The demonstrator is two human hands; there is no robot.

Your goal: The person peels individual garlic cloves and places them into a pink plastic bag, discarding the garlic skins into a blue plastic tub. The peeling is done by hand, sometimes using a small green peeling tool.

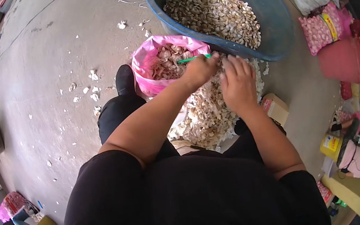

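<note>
My left hand (201, 69) is closed around a thin green-handled tool (192, 58). The handle points left over a pink bag (157, 87), whose rolled-down mouth shows garlic bulbs (165, 54) and loose skins. Just to its right is my right hand (238, 82), its fingers stretched out and slightly apart. Whether anything small lies between the two hands I cannot make out. Beneath them a heap of pale garlic skins (211, 119) spreads between my legs. Beyond my hands stands a blue tub (276, 22), partly filled with separated garlic cloves (221, 14).
Scraps of skin (93, 74) dot the concrete floor at the left. A cardboard box (276, 109) sits by my right leg. Filled net sacks (318, 34) and a red tub (341, 61) stand at the right. Other people (357, 159) appear at both lower sides.
</note>
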